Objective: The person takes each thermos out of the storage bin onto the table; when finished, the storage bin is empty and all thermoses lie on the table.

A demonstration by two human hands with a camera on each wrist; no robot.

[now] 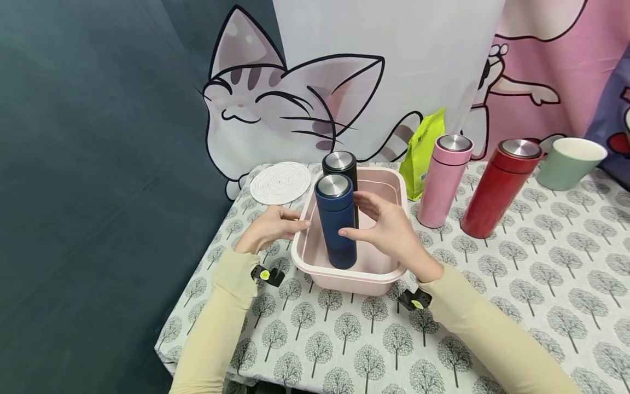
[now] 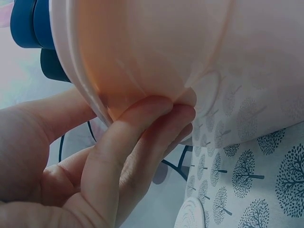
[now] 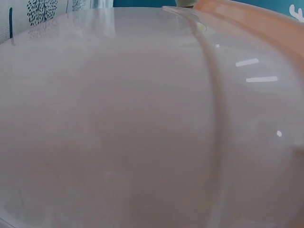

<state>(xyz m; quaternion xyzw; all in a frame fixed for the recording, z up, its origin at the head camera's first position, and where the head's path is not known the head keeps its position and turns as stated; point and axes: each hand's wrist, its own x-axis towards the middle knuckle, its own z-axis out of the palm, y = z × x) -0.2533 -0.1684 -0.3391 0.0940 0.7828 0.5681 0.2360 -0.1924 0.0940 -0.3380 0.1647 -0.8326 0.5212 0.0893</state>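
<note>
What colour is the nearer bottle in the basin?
The nearer bottle is dark blue, clearest in the head view.

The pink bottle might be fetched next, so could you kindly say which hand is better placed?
Probably the right hand, once clear of the blue bottle: it is nearer the pink bottle, while the left hand, opposite, grips the basin.

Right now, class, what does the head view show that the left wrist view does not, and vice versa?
Only the head view shows the right hand, red bottle, green cup and lime-yellow bag. Only the left wrist view shows the fingertips of the left hand against the outer wall of the pink tub. Both show that left hand, the tub, the blue bottle, the white round mat and the tree-print cloth.
</note>
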